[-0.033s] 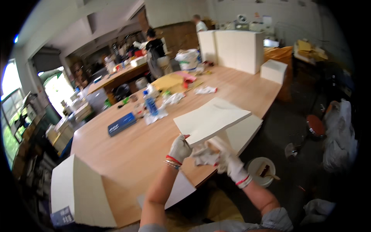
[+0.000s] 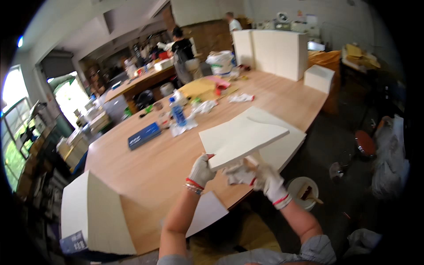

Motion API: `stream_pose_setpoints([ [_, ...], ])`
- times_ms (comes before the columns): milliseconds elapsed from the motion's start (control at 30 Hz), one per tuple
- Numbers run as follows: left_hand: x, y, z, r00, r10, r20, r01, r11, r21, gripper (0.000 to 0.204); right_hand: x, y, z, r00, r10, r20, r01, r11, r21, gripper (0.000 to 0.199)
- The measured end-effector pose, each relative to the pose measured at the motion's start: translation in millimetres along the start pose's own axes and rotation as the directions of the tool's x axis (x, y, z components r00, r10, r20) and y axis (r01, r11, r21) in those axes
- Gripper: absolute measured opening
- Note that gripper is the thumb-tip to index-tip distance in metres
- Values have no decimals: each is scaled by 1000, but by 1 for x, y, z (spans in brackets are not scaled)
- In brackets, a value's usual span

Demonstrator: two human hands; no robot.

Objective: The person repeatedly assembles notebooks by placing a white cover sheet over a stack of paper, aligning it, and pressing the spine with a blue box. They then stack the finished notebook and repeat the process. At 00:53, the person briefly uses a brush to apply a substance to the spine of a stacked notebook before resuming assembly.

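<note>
My left hand [image 2: 203, 172], in a white knit glove with a red cuff, is closed on the near left corner of a white foam-like sheet [image 2: 243, 136]. That sheet is tilted up off the table, over another white sheet [image 2: 285, 143] lying at the table's right edge. Beneath the raised sheet's near edge is my gloved right hand [image 2: 270, 182], its fingers curled and blurred. A narrow tan piece shows by its fingertips; I cannot make out what it is. A crumpled white-grey glove or cloth [image 2: 240, 174] lies just left of it.
On the wooden table [image 2: 154, 176] are a blue box [image 2: 144, 136], a water bottle [image 2: 177, 112], crumpled gloves [image 2: 205, 107] and white blocks [image 2: 95, 212]. Below the right edge stands a white bucket [image 2: 304, 193] with a brush. Two people are farther back.
The whole view has shifted a little. My right hand has moved slightly right and away from the raised sheet's edge. My left hand keeps its hold on the corner.
</note>
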State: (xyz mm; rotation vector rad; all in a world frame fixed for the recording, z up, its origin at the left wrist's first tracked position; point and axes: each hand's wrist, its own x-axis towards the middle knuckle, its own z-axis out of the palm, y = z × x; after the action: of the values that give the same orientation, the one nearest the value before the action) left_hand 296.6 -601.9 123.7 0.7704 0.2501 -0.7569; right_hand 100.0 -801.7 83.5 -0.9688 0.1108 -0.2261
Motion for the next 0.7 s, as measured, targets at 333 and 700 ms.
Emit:
stream_pose_setpoints([
  [333,-163,58,-244,952,305,14,-295,908,296,51,90,51,119,929,310,202,151,179,-972,45],
  [700,-166,62,-292,829,510,-229,-144,590,794,40,138,159,94,878,363,311,26,614,-789,44],
])
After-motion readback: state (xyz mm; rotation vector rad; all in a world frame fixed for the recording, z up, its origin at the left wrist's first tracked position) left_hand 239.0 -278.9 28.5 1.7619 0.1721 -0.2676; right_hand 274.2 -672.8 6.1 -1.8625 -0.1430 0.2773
